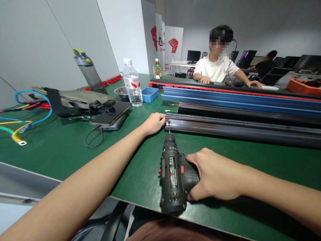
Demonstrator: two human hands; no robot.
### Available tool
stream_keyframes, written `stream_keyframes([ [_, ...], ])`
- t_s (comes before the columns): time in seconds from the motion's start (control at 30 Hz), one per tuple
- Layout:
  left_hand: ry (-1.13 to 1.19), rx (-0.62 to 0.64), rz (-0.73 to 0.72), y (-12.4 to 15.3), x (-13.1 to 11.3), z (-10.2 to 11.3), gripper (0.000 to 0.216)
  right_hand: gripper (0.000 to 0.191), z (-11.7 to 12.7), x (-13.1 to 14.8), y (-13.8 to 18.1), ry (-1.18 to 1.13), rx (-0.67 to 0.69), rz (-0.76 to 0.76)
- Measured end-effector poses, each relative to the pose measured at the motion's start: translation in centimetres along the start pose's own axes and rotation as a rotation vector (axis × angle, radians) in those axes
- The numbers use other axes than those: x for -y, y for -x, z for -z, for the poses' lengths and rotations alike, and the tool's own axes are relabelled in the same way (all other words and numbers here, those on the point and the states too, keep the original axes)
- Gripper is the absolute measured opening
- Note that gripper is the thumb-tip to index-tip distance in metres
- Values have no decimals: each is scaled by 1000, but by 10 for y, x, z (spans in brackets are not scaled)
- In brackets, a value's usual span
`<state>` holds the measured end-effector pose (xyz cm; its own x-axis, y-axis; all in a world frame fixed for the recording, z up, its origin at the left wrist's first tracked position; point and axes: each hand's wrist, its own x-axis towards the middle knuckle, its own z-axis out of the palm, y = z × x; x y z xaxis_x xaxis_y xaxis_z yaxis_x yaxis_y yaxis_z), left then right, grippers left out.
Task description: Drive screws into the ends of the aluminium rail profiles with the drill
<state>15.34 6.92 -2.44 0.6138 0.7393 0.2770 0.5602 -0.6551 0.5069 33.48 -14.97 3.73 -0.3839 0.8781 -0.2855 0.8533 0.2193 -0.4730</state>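
Observation:
My right hand (213,174) is wrapped round the grip of a black cordless drill (174,174) that lies low over the green table (62,150). Its bit points at the near end of a dark metal rail (225,125). My left hand (155,122) is closed on that end of the rail, thumb and fingers pinched at its corner beside the bit tip. Whether a screw sits under the fingers is hidden.
More long rails, black, blue (238,98) and red-edged, lie stacked behind. A phone (111,113) on a power bank, a water bottle (132,83), a blue tray (149,94), a grey bag (75,98) and coloured cables (17,127) lie left. A person in white (215,68) sits opposite.

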Motion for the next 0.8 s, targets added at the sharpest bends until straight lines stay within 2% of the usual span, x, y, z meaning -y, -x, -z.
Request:
stream_keyframes([
  [0.8, -15, -4, -25, -1, 1, -1, 33, 34, -1, 0, 0, 4, -7, -4],
])
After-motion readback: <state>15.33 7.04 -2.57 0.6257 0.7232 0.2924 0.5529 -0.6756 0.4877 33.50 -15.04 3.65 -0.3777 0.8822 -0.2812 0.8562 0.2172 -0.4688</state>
